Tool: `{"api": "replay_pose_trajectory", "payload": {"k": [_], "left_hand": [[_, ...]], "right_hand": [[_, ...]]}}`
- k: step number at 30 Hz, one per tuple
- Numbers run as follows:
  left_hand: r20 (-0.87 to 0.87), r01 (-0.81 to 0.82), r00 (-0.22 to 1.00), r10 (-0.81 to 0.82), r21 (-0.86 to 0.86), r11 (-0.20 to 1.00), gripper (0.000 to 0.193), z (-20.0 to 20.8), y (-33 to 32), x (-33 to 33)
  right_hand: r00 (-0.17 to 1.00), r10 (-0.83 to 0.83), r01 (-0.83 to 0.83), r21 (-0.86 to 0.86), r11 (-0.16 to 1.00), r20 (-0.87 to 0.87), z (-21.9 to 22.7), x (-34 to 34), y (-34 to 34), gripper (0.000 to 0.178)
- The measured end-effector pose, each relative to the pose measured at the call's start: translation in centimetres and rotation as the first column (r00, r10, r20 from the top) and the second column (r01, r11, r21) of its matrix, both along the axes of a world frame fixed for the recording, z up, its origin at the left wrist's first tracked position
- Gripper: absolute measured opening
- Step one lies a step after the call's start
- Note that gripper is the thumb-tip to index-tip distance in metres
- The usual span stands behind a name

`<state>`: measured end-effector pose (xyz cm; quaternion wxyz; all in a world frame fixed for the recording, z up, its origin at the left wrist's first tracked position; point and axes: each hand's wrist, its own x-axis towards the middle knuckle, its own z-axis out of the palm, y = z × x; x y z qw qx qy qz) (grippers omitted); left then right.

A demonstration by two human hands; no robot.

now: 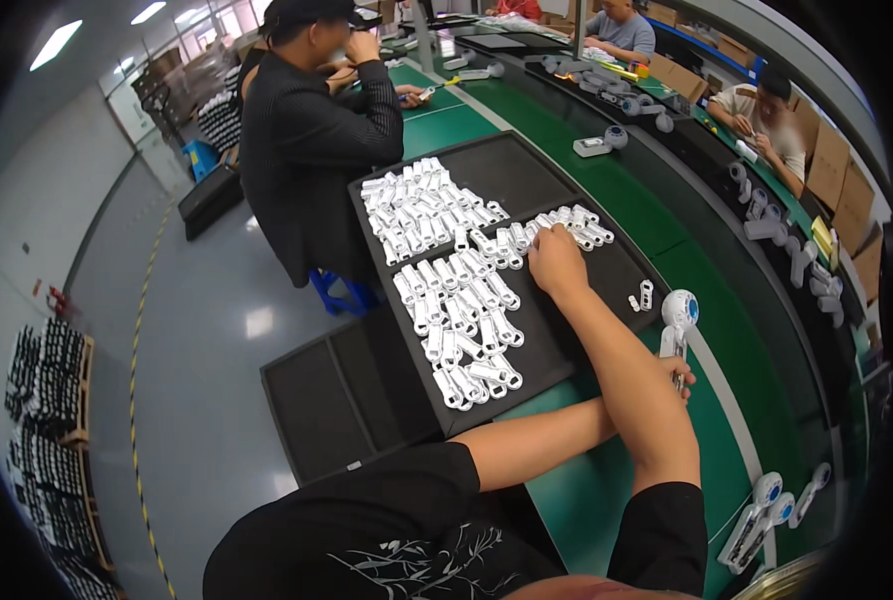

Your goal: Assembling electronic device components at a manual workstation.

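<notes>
My forearms cross, the right over the left. My right hand (559, 262) is at the upper part of a black tray (557, 345), fingers bent down and together among small white plastic parts (592, 228). Its fingertips are hidden, so what they pinch does not show. To the right, beside the tray, my left hand (681, 378) is closed round the lower end of a white handheld device (674, 343) with a round, blue-centred head. Many similar white parts (472, 300), long with a square hole at one end, lie in rows on the tray's left side.
Two small white pieces (646, 296) lie at the tray's right edge. Another black tray section (497, 170) adjoins beyond. More round-headed devices (762, 515) rest at lower right and along the conveyor (747, 260). A person in black (312, 140) stands at far left; others work across the line.
</notes>
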<state>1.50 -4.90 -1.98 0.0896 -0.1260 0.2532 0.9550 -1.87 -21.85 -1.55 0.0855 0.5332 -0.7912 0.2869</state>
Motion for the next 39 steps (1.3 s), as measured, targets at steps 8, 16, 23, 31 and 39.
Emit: {"api": "replay_pose_trajectory", "payload": {"k": [8, 16, 23, 31, 39], "left_hand": [[-0.025, -0.017, 1.0, 0.016, -0.046, 0.999, 0.021, 0.4, -0.2, 0.0], [-0.366, -0.145, 0.931, -0.002, -0.372, 0.917, 0.028, -7.5, 1.2, -3.6], [-0.572, -0.552, 0.749, 0.335, -0.259, 0.792, 0.045, 0.0, 2.2, -0.5], [-0.456, -0.153, 0.89, 0.014, -0.27, 0.951, 0.058, 3.5, 0.8, 2.1], [-0.558, -0.198, 0.824, -0.099, -0.447, 0.872, 0.068, 3.6, 2.1, 2.5]], "right_hand": [[0.982, -0.082, 0.074, 0.05, 0.996, 0.171, 1.6, -0.9, 0.5, 0.023], [0.983, 0.031, 0.008, -0.211, 0.977, 0.181, 8.4, 0.7, 5.3, 0.028], [0.818, 0.197, 0.119, -0.496, 0.86, 0.54, 12.3, 2.7, 23.8, 0.016], [0.636, 0.049, 0.482, -0.446, 0.754, 0.77, 10.5, 2.6, 35.1, 0.037], [0.667, -0.161, 0.45, -0.222, 0.865, 0.727, 11.9, 3.7, 36.9, 0.038]]}}
